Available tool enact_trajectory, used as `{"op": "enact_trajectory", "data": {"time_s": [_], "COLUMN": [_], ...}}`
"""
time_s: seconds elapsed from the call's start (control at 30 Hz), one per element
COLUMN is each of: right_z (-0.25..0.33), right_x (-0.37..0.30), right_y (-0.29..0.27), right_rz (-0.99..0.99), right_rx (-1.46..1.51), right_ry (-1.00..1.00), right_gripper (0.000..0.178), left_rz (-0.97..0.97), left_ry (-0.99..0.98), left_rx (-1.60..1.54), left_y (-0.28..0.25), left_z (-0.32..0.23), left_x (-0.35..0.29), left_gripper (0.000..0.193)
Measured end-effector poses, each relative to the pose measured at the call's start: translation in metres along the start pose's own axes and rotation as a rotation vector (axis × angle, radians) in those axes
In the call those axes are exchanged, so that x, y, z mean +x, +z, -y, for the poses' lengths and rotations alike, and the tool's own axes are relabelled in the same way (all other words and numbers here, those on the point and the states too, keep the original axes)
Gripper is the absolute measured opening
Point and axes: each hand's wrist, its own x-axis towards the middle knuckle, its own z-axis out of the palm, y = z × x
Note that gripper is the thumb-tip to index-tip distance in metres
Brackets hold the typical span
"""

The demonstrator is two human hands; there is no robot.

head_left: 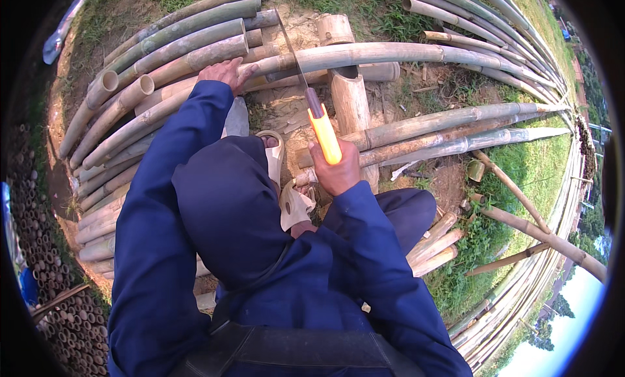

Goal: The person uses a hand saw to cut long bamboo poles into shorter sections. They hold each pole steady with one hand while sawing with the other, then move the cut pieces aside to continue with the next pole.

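A long bamboo pole (390, 52) runs across in front of me, resting over a thick notched bamboo piece (351, 103). My left hand (224, 73) grips the pole left of that support, fingers wrapped over its top. In my right hand (335, 170) is a hand saw (325, 135), held by its yellow handle. Its thin blade points away from me and lies across the pole, a little right of my left hand. Whether the teeth have entered the bamboo cannot be made out. Cream sandals (294, 204) are on my feet below the pole.
Cut bamboo lengths (189, 55) lie stacked at left. Long poles (449, 126) stretch away at right, with more poles (469, 19) at the far right. A crossed bamboo frame (540, 232) stands on grass. Many cut tube ends (71, 318) show at lower left.
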Motion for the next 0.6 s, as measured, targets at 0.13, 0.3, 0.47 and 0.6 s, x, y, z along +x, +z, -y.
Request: {"op": "enact_trajectory", "data": {"time_s": [0.13,0.3,0.47,0.6], "right_z": [-0.024,-0.025,-0.036,-0.043], "right_x": [-0.005,0.000,0.002,0.005], "right_y": [0.017,0.014,0.011,0.015], "right_rz": [-0.118,-0.091,-0.104,-0.035], "right_rx": [0.008,0.016,0.034,0.144], "right_ry": [-0.107,-0.060,-0.099,-0.039], "right_gripper": [0.021,0.021,0.024,0.022], "left_rz": [-0.165,-0.276,-0.373,-0.320], "left_ry": [0.115,0.115,0.240,0.264], "left_rx": [-0.043,0.022,0.066,0.176], "left_y": [0.001,0.015,0.001,0.034], "left_z": [0.010,0.035,0.027,0.033], "left_x": [-0.016,-0.048,-0.069,-0.098], "left_gripper": [0.076,0.066,0.044,0.049]}}
